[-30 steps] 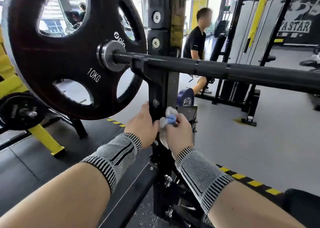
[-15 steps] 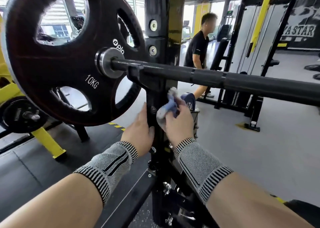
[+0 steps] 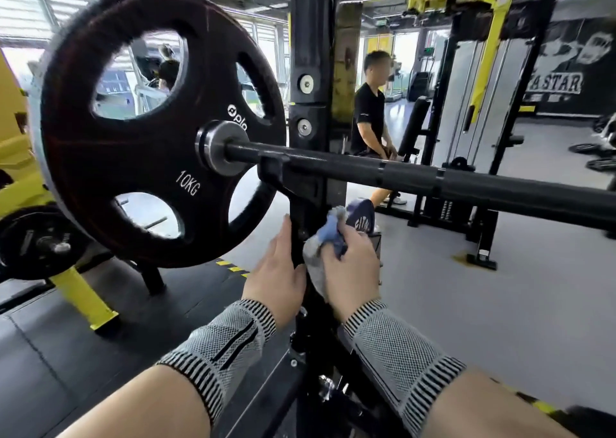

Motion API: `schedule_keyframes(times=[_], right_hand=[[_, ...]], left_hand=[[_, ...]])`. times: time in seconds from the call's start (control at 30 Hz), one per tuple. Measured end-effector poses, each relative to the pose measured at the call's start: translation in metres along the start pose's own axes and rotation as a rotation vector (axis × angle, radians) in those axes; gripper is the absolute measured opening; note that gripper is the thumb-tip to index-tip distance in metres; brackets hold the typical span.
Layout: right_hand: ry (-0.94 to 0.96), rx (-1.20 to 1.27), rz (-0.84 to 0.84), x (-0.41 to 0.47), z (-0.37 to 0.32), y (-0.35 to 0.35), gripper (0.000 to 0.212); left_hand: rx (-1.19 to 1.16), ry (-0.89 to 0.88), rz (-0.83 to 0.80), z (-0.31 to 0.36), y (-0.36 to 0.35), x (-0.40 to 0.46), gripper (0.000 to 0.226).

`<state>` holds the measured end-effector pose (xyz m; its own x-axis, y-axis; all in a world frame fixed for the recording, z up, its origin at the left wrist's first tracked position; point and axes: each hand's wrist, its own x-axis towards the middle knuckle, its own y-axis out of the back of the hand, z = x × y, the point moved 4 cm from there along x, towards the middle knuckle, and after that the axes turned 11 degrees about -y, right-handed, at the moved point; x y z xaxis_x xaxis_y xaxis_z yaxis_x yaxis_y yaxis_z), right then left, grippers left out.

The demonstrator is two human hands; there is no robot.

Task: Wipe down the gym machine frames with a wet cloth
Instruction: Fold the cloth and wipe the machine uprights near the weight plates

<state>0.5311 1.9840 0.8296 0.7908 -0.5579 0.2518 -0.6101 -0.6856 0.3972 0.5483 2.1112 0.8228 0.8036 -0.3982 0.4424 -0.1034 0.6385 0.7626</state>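
Observation:
A black upright post (image 3: pixel 308 71) of the rack frame stands in front of me, with a barbell (image 3: pixel 433 179) resting on its hook. My right hand (image 3: pixel 350 264) grips a bunched grey and blue cloth (image 3: pixel 321 241) and presses it against the post just below the hook. My left hand (image 3: pixel 276 271) rests flat against the post's left side, fingers straight. Both wrists wear grey knitted sleeves.
A black 10KG plate (image 3: pixel 143 131) hangs on the barbell's left end, close to my left hand. A yellow frame leg (image 3: pixel 83 297) stands at the left. A person (image 3: pixel 370 114) sits behind the post. A cable machine (image 3: pixel 480 104) stands at the back right on grey floor.
Both hands have slid up the post, from well below the hook to just beneath it, with the cloth carried up along the frame.

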Motion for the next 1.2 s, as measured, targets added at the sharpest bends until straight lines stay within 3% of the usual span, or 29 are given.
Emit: schedule_keyframes(times=[0.23,0.4,0.5,0.67,0.73,0.83,0.93,1.03,1.13,1.2], right_hand=[[0.120,0.037,0.046,0.003,-0.046,0.008,0.025],[-0.083,-0.069,-0.032,-0.016,-0.002,-0.019,0.028],[-0.254,0.017,-0.144,-0.025,0.014,-0.020,0.029],[-0.100,0.211,0.045,-0.006,-0.038,0.014,0.017],[-0.149,0.152,0.042,0.006,-0.037,0.015,0.020],[-0.257,-0.148,-0.037,0.008,-0.022,0.006,0.026],[-0.097,-0.092,0.038,0.005,-0.039,0.006,0.025],[-0.016,-0.008,0.089,0.014,-0.056,0.011,0.025],[-0.158,-0.130,-0.033,0.021,-0.036,0.006,0.027],[-0.138,-0.145,-0.057,0.019,-0.028,0.002,0.026]], left_hand=[[-0.045,0.000,-0.043,-0.003,0.000,0.000,0.073],[-0.082,0.006,-0.127,-0.004,0.001,-0.001,0.082],[-0.124,-0.006,-0.155,-0.004,0.002,-0.001,0.086],[-0.133,-0.101,-0.153,-0.001,0.007,-0.003,0.087],[-0.121,-0.156,-0.092,0.003,0.018,-0.005,0.086],[-0.065,-0.309,0.217,0.010,0.053,-0.006,0.072],[0.048,-0.467,0.446,0.016,0.085,-0.003,0.064],[0.183,-0.526,0.435,0.029,0.097,0.013,0.065],[0.271,-0.519,0.321,0.044,0.098,0.031,0.072],[0.247,-0.473,0.294,0.049,0.096,0.038,0.070]])
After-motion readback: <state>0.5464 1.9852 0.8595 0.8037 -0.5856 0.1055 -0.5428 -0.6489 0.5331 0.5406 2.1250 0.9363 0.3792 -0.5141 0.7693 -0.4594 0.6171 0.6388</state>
